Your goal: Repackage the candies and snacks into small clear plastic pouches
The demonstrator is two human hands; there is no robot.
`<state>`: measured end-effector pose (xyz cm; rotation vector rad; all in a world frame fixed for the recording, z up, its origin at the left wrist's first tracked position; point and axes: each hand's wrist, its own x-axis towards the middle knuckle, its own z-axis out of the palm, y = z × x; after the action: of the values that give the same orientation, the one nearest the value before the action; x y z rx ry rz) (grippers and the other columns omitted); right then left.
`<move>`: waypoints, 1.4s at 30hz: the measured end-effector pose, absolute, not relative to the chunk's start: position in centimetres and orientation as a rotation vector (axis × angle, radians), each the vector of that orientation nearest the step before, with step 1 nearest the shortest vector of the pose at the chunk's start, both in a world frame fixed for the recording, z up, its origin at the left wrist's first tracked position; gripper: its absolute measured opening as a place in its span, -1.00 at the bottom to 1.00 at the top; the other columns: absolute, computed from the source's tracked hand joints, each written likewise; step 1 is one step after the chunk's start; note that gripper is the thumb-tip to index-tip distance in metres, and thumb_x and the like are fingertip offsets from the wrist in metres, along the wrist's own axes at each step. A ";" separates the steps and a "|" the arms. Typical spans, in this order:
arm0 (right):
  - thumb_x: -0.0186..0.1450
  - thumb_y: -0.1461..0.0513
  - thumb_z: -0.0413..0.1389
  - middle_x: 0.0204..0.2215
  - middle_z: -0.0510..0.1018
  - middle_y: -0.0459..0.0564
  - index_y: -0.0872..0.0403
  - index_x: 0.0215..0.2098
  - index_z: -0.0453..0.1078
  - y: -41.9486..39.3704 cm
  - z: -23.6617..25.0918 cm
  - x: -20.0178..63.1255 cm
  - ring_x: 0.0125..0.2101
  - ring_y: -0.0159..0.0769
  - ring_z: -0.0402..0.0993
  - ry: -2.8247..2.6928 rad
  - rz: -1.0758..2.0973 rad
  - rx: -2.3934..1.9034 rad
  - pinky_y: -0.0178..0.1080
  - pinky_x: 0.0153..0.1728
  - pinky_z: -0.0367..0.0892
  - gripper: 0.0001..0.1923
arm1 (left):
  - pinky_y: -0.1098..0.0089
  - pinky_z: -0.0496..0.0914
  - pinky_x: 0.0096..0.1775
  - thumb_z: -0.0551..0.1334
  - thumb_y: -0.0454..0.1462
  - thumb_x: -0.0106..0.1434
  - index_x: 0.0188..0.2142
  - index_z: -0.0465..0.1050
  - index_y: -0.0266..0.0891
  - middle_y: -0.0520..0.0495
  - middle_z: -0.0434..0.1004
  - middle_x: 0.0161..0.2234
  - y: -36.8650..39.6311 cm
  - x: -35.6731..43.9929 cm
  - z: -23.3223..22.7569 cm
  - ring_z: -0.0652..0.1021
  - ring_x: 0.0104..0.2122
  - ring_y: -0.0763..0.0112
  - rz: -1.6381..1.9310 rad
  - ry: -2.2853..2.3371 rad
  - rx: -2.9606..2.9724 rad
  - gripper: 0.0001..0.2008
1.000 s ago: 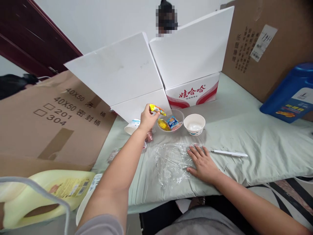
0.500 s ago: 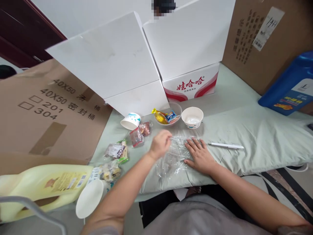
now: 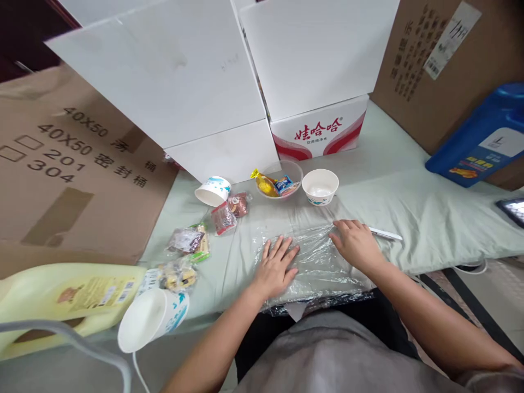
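Note:
A sheet of clear plastic wrap [image 3: 315, 256] lies spread on the pale green cloth [image 3: 409, 207] at the table's near edge. My left hand [image 3: 276, 266] rests flat on the wrap's left part, fingers apart. My right hand [image 3: 355, 243] presses flat on its right part, covering the end of a white pen [image 3: 387, 234]. Beyond the wrap stand a clear glass bowl [image 3: 295, 170] with yellow and blue snack packets in it and an empty white bowl [image 3: 320, 186].
Several wrapped snacks [image 3: 223, 217] and a tipped paper cup [image 3: 212, 191] lie to the left. Another paper cup [image 3: 152, 319] and a yellow jug [image 3: 65, 300] sit near left. White foam boxes [image 3: 213, 82], cardboard [image 3: 61, 169] and a blue jug [image 3: 487, 142] ring the table.
My left hand put the yellow snack packet in the glass bowl, drew back and now lies flat on the wrap. My right hand slid rightward on the wrap. The camera tilted down.

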<state>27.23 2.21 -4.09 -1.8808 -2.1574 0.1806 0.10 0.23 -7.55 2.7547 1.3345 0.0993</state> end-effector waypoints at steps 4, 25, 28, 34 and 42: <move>0.40 0.21 -0.06 0.00 0.51 0.18 0.15 0.05 0.41 2.8 -4.4 25.6 0.02 -0.07 0.37 -2.271 0.224 -1.447 -0.03 0.05 0.28 -0.65 | -0.10 -0.12 0.29 0.09 -0.10 0.36 0.32 0.09 -0.09 -0.12 -0.01 0.37 0.3 0.3 -7.7 -0.03 0.36 0.04 0.098 1.341 2.758 -0.43; 0.25 -0.22 0.02 0.32 0.13 0.19 0.11 0.34 0.08 1.0 -7.8 28.2 0.33 0.12 -0.07 -2.610 0.182 -1.322 0.19 0.25 -0.04 -0.13 | -0.13 0.10 0.21 0.10 0.01 0.32 0.28 0.18 -0.07 -0.14 0.02 0.36 2.0 -1.2 -5.2 0.05 0.33 -0.10 -0.027 1.936 2.237 -0.41; 0.24 -0.24 0.01 0.34 0.08 0.17 0.10 0.36 0.03 0.3 -9.2 28.6 0.34 0.13 -0.13 -2.627 0.145 -1.424 0.24 0.26 -0.11 -0.10 | -0.16 0.16 0.17 0.06 -0.03 0.34 0.26 0.22 -0.13 -0.19 0.08 0.34 2.9 -3.3 -5.6 0.13 0.30 -0.13 0.005 2.090 2.134 -0.46; 0.33 -0.14 -0.02 0.26 0.25 0.24 0.11 0.29 0.17 -0.6 -7.4 30.8 0.30 0.10 0.02 -2.483 0.208 -1.369 0.17 0.21 0.09 -0.28 | -0.01 0.31 0.11 0.13 -0.17 0.30 -0.03 0.45 -0.28 -0.30 0.43 0.05 0.7 -6.9 -5.2 0.39 0.09 0.00 0.631 1.990 2.339 -0.67; 0.23 -0.11 0.15 0.26 0.28 0.11 0.05 0.35 0.05 -4.1 -5.5 33.0 0.32 -0.01 -0.02 -2.710 0.515 -0.852 0.09 0.26 0.04 -0.15 | -0.05 0.30 0.13 0.30 -0.25 0.17 0.15 0.28 -0.16 -0.23 0.30 0.19 -7.5 -6.2 -5.2 0.27 0.23 -0.01 0.394 1.202 2.699 -0.46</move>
<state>32.99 -4.09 -5.46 -0.8520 -2.7100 0.5155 -6.24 -7.53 -5.25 2.6985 1.2025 0.3936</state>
